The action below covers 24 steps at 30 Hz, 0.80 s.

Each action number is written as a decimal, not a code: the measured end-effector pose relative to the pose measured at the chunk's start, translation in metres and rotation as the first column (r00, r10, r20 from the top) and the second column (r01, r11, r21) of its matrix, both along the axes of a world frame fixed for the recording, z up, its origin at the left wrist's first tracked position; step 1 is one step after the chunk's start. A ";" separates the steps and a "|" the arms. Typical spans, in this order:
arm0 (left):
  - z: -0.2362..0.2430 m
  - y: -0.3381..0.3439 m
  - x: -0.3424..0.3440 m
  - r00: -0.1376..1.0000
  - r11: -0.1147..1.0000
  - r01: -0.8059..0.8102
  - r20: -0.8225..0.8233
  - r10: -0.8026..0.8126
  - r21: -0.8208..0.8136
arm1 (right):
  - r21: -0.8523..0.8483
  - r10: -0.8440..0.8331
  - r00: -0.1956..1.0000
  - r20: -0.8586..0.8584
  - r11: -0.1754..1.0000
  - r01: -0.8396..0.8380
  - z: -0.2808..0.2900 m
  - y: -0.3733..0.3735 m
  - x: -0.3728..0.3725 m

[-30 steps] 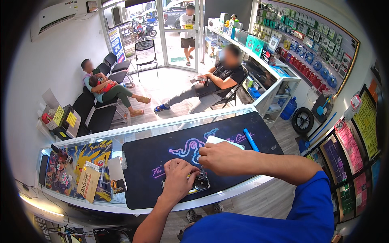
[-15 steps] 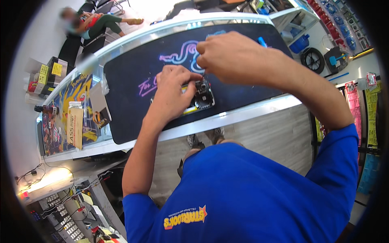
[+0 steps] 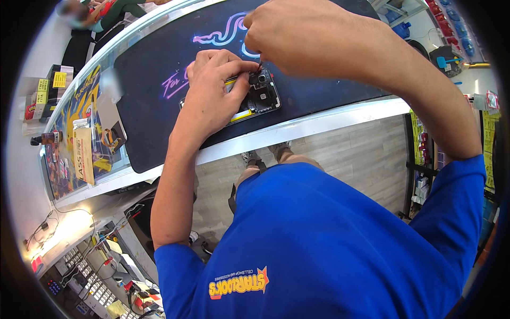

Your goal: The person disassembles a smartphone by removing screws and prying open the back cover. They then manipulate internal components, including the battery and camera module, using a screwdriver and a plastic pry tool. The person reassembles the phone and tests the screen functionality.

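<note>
An opened phone [image 3: 264, 100] lies on the black mat, its back off, showing dark inner parts, a camera module and a yellow-edged strip. My left hand [image 3: 212, 90] rests over its left part, closed on it, with the thumb on the phone and the index finger reaching to its top edge. Above the phone's upper right, my right hand [image 3: 300, 40] is closed in a fist-like grip. A thin tool tip [image 3: 260, 66] runs down from it to the phone's top edge, beside my left index fingertip. The rest of the tool is hidden by my right hand.
The mat [image 3: 143, 133] with neon-like drawings covers a glass counter with a white front edge [image 3: 308, 121]. At its left lie a brown packet [image 3: 84, 157] and a colourful cartoon sheet [image 3: 69, 127]. A seated person [image 3: 98, 13] is beyond the counter, far left.
The whole view has shifted, so the counter, phone and hands sit higher in the picture. Both hands stay at the phone in nearly the same pose.
</note>
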<state>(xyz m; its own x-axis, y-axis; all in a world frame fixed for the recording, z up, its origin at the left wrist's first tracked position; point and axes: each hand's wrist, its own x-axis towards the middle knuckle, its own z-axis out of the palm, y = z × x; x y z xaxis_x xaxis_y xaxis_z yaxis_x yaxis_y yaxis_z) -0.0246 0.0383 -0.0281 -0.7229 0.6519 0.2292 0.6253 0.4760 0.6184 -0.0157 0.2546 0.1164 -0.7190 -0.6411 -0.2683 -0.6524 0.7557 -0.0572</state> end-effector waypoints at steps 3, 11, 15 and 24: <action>-0.001 0.000 0.000 1.000 1.000 0.004 -0.018 -0.004 -0.002 | -0.054 0.021 0.999 -0.043 0.998 -0.024 0.009 0.000 0.010; -0.004 0.000 0.002 0.997 1.000 -0.010 -0.077 0.010 -0.012 | -0.044 0.075 0.996 -0.058 0.996 -0.077 -0.001 0.004 0.004; -0.004 0.000 0.003 0.995 1.000 -0.025 -0.097 0.024 -0.004 | -0.059 0.082 0.991 -0.106 0.994 -0.088 -0.016 0.004 0.001; 0.009 -0.022 0.015 0.981 0.991 -0.126 -0.154 0.117 -0.051 | -0.084 0.175 0.984 -0.005 0.981 -0.175 -0.003 -0.009 -0.002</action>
<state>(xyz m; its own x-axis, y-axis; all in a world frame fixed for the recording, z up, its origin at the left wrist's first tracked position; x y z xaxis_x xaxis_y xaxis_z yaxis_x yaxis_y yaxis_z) -0.0092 0.0160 -0.0188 -0.7576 0.5776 0.3039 0.6443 0.5876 0.4895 -0.0174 0.2456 0.1134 -0.5928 -0.7775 -0.2099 -0.7741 0.6220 -0.1178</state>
